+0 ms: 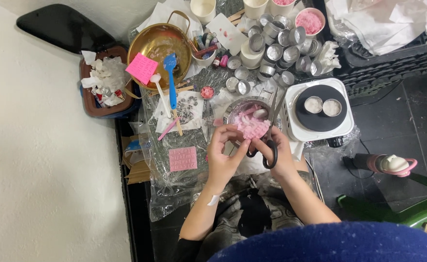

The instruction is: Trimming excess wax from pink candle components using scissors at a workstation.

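Scissors (pixel 270 140) are gripped in the right hand (pixel 279 155); a pink wax slab (pixel 252 127) is pinched by the left hand (pixel 223 153), above a metal bowl (pixel 233 109) at 12 o'clock. Fingertips could be nicked, being close to the blades.

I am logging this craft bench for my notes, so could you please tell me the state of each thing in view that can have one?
left hand: gripping the pink wax slab over the metal bowl
right hand: fingers through the black-handled scissors, blades pointing up
hot plate: carrying two small tins filled with white
gold pan: upright, pink note leaning on it
blue spatula: lying flat
empty tins: piled loosely
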